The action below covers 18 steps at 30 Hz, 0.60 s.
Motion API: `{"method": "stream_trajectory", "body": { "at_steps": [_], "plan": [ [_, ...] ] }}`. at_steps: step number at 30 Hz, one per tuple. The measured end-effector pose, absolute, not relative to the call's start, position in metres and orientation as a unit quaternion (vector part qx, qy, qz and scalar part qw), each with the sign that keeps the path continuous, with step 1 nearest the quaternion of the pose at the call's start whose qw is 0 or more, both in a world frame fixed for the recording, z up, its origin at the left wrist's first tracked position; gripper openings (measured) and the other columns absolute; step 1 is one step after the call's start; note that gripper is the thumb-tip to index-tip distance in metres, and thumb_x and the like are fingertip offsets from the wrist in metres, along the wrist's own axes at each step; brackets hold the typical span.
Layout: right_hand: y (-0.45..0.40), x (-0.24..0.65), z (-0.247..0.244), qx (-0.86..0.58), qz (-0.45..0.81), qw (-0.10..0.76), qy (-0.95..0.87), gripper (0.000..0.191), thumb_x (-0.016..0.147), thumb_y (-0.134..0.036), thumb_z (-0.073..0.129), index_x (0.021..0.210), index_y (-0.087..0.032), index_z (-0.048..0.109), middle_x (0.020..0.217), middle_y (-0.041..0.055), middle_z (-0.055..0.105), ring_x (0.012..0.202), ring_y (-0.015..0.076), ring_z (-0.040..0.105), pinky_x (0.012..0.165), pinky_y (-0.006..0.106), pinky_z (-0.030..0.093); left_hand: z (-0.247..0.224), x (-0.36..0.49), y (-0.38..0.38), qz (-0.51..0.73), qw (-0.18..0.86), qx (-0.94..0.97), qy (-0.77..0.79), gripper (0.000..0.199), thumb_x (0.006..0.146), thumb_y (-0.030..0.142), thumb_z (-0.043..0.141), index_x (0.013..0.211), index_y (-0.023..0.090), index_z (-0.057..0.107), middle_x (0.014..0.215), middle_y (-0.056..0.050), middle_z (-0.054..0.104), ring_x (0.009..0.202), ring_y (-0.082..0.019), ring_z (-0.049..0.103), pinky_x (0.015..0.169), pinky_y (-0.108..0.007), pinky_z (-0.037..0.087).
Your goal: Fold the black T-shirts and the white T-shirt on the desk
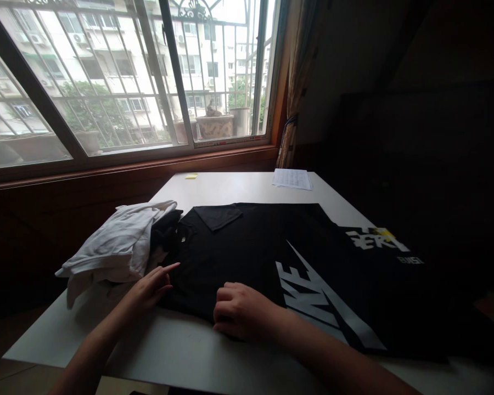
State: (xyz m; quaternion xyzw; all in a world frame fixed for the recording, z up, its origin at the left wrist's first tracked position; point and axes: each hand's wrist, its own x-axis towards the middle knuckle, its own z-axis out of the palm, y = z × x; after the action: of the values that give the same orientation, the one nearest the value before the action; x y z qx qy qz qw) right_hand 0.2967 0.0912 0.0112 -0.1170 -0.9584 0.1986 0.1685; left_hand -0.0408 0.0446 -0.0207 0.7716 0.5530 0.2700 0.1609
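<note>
A black T-shirt [239,247] lies spread on the white table, its collar to the left and a large grey printed logo towards its hem on the right. My left hand [152,285] is at the collar end by the near shoulder; its index finger points out over the cloth and its thumb is apart from it. Resting at the near edge of the shirt, my right hand [241,310] has its fingers curled in on the fabric. The fingertips of the right hand are hidden from me.
A heap of white clothing [119,236] with dark cloth beside it sits left of the shirt. Dark fabric with white and yellow lettering [379,240] lies at the right. Papers [292,179] and yellow notes [191,176] lie at the table's [230,189] far end, below a window.
</note>
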Motion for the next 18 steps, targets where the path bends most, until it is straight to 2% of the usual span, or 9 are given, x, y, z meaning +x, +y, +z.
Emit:
{"method": "stream_trajectory", "body": {
  "at_steps": [3, 6, 11, 14, 18],
  "plan": [
    [0.088, 0.295, 0.001, -0.089, 0.223, 0.144, -0.960, 0.010, 0.090, -0.033, 0.069, 0.087, -0.023, 0.069, 0.088, 0.0004, 0.065, 0.081, 0.0151, 0.057, 0.075, 0.026, 0.046, -0.020, -0.042, 0.049, 0.262, 0.136, 0.783, 0.547, 0.046, 0.101, 0.037, 0.049, 0.146, 0.029, 0.045, 0.094, -0.001, 0.058, 0.080, -0.014, 0.060, 0.077, -0.026, 0.052],
    [0.086, 0.295, -0.004, -0.068, 0.231, 0.145, -0.960, 0.013, 0.090, -0.036, 0.068, 0.087, -0.024, 0.070, 0.091, 0.0011, 0.066, 0.083, 0.0153, 0.058, 0.075, 0.026, 0.046, -0.016, -0.041, 0.050, 0.253, 0.088, 0.786, 0.557, 0.044, 0.100, 0.037, 0.051, 0.144, 0.029, 0.050, 0.098, -0.002, 0.058, 0.082, -0.015, 0.062, 0.077, -0.026, 0.054],
    [0.083, 0.295, -0.003, -0.047, 0.230, 0.175, -0.956, 0.013, 0.093, -0.033, 0.063, 0.088, -0.023, 0.071, 0.087, 0.0021, 0.066, 0.079, 0.0154, 0.058, 0.074, 0.026, 0.046, 0.000, -0.016, 0.043, 0.232, -0.007, 0.800, 0.554, 0.039, 0.102, 0.031, 0.047, 0.140, 0.032, 0.056, 0.128, -0.008, 0.060, 0.113, -0.024, 0.061, 0.095, -0.035, 0.053],
    [0.083, 0.294, -0.002, -0.057, 0.229, 0.206, -0.950, 0.016, 0.095, -0.031, 0.058, 0.090, -0.023, 0.070, 0.086, 0.0032, 0.066, 0.078, 0.0159, 0.058, 0.074, 0.027, 0.046, 0.001, 0.007, 0.039, 0.186, -0.008, 0.844, 0.504, 0.043, 0.104, 0.030, 0.044, 0.147, 0.033, 0.047, 0.148, -0.006, 0.052, 0.134, -0.026, 0.049, 0.111, -0.043, 0.043],
    [0.085, 0.294, -0.004, -0.093, 0.210, 0.193, -0.954, 0.013, 0.089, -0.033, 0.065, 0.087, -0.021, 0.069, 0.087, 0.0042, 0.065, 0.079, 0.0173, 0.057, 0.074, 0.028, 0.046, -0.017, 0.021, 0.037, 0.106, -0.030, 0.875, 0.471, 0.059, 0.104, 0.043, 0.045, 0.157, 0.033, 0.024, 0.159, -0.004, 0.040, 0.147, -0.026, 0.033, 0.119, -0.049, 0.030]
  ]
}}
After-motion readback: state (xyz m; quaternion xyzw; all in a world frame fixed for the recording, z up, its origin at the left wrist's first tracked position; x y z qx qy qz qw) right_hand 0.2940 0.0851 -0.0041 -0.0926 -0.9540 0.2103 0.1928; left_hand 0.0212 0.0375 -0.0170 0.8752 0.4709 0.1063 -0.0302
